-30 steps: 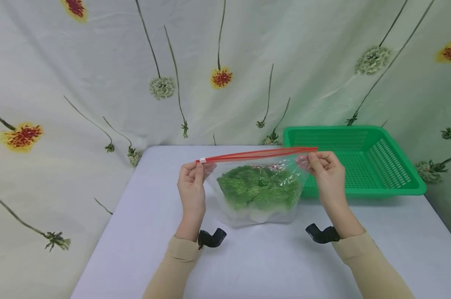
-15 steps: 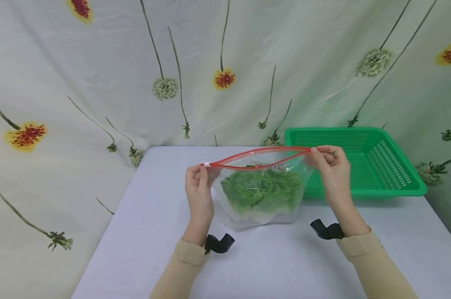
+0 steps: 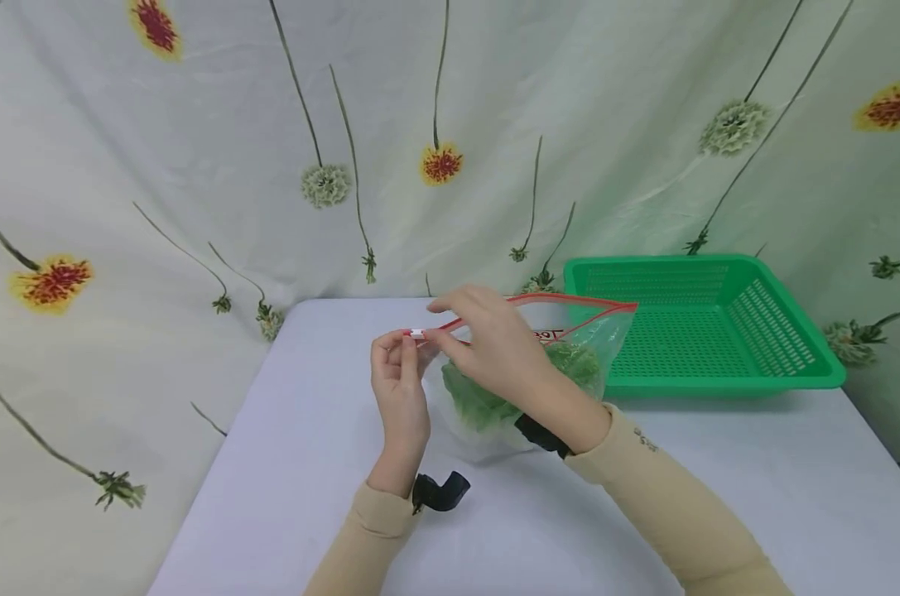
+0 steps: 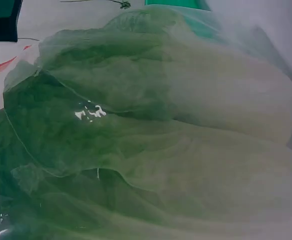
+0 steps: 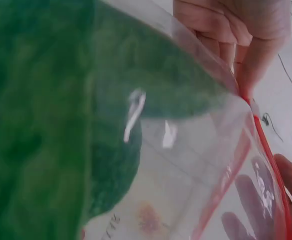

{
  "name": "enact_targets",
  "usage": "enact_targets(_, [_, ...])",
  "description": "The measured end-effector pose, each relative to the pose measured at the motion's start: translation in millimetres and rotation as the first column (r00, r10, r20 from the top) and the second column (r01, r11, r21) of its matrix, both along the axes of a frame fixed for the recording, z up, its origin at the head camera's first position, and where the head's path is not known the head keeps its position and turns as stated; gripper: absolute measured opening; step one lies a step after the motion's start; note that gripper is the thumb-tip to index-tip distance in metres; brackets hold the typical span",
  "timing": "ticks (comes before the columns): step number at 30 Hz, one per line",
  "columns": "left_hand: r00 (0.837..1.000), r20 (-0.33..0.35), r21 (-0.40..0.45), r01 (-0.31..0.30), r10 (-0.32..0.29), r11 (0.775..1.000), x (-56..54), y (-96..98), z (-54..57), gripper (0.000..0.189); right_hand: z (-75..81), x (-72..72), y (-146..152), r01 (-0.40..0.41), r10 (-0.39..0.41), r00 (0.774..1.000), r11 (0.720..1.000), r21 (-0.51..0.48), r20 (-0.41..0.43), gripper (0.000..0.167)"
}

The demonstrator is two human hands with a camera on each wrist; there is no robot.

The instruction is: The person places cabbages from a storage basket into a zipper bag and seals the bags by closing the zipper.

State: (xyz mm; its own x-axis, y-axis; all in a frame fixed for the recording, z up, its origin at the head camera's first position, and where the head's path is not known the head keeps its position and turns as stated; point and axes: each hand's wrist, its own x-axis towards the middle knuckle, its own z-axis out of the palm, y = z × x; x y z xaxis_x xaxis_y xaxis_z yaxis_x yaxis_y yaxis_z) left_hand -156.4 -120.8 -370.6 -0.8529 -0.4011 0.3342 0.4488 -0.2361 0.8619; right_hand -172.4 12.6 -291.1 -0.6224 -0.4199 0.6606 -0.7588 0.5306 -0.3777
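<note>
A clear zip bag [image 3: 615, 341] with a red closure strip stands on the table, its mouth gaping toward the right end. Inside it lies a leafy cabbage [image 3: 470, 401], green on top; the left wrist view shows its pale, thick stems [image 4: 231, 130] through the plastic. My left hand [image 3: 401, 393] pinches the bag's top left corner, just beside a white slider [image 3: 417, 334]. Across the bag reaches my right hand [image 3: 505, 352], thumb close to the slider and forefinger held apart. In the right wrist view, its fingers [image 5: 291, 177] lie on either side of the red strip.
Behind and to the right is a green plastic basket [image 3: 725, 384] with perforated walls. A white cloth covers the table [image 3: 300, 430]. A flower-printed curtain [image 3: 218, 124] hangs along the table's far side.
My right hand has let go of the bag's right corner and moved left to beside the slider. The bag's mouth has spread apart. My left hand keeps its pinch after a slight shift right.
</note>
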Motion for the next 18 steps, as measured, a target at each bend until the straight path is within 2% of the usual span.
enact_targets(2, [1.0,-0.017,0.009,-0.003,0.003,1.0,-0.4,-0.3,-0.7,0.005,-0.3,-2.7,-10.5,-0.005,-0.001,0.998,0.997,0.078,0.066,0.019])
enact_targets(5, [1.0,-0.025,0.014,-0.012,0.012,1.0,-1.3,-0.6,-0.9,0.006,-0.9,-5.8,-18.8,0.004,-0.02,0.994,0.989,0.146,0.11,0.012])
enact_targets(9, [1.0,-0.018,0.012,-0.022,0.022,1.0,-0.7,-1.6,0.7,0.006,-0.6,-8.5,-22.7,0.01,-0.031,0.993,0.982,0.19,0.11,0.007])
enact_targets(13, [0.999,-0.024,-0.011,-0.026,0.026,1.0,0.2,-3.8,1.8,0.002,0.5,-9.3,-24.2,-0.016,-0.002,0.996,0.98,0.196,0.092,0.006])
enact_targets(18, [0.999,-0.035,-0.029,-0.022,0.021,0.999,0.3,-5.0,1.1,0.006,0.2,-9.5,-24.8,-0.033,0.016,0.997,0.976,0.215,0.079,0.005])
